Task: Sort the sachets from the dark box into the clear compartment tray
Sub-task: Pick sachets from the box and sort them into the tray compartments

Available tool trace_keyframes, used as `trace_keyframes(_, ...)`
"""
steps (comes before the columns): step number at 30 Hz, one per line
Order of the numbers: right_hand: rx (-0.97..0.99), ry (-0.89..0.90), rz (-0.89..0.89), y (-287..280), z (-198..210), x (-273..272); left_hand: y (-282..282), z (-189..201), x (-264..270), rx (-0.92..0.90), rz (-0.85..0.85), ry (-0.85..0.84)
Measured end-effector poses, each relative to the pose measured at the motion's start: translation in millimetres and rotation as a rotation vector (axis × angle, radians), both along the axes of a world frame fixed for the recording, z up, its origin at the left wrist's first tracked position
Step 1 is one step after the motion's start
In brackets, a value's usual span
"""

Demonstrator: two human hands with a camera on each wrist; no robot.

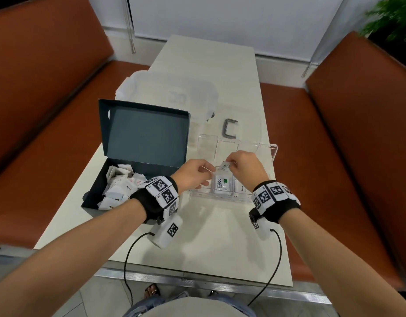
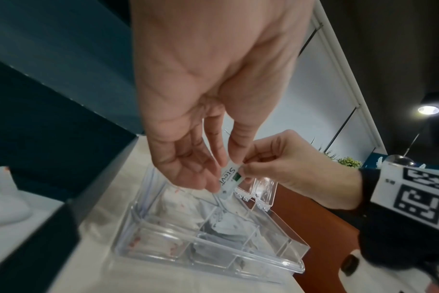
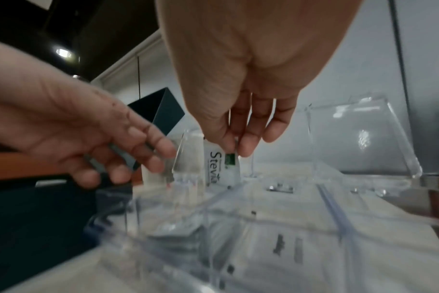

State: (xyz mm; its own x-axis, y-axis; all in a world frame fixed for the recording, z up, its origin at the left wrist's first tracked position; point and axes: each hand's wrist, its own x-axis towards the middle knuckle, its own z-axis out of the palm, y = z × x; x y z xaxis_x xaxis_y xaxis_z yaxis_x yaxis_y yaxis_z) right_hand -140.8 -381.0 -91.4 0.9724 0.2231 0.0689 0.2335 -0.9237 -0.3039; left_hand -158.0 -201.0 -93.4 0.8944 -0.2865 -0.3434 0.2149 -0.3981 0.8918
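The dark box (image 1: 90, 197) stands open at the left with several white sachets (image 1: 119, 184) heaped inside. To its right is the clear compartment tray (image 1: 220, 198) (image 2: 213, 263) (image 3: 263, 218). My right hand (image 1: 229, 164) (image 2: 243, 168) (image 3: 234, 150) pinches a white Stevia sachet (image 1: 225, 167) (image 2: 227, 178) (image 3: 218, 168) by its top edge, upright over the tray's middle compartments. Another Stevia sachet (image 1: 221, 183) lies flat in the near middle compartment. My left hand (image 1: 204, 177) (image 2: 213, 168) (image 3: 138, 158) hovers just left of the held sachet with relaxed fingers, holding nothing.
The tray's clear lid (image 1: 263, 152) stands open at the far right. A grey U-shaped piece (image 1: 230, 129) lies behind the tray, and a translucent plastic container (image 1: 170, 92) sits further back. Orange benches (image 1: 357, 133) flank the narrow table (image 1: 209, 248).
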Motion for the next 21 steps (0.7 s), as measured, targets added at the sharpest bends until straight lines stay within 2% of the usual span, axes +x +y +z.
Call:
trace_keyframes(8, -0.288, 0.012, 0.003, 11.4, -21.4, -0.9, 6.4, -2.2, -4.9, 0.024, -0.033, -0.008)
trace_keyframes(15, -0.268, 0.006, 0.004, 15.5, -24.0, 2.6, 8.1, -2.9, -5.0, 0.026, -0.039, -0.014)
trace_keyframes(21, -0.325, -0.003, 0.017, 13.6, -26.5, 4.3, 8.0, -0.7, -5.0, 0.032, -0.041, -0.015)
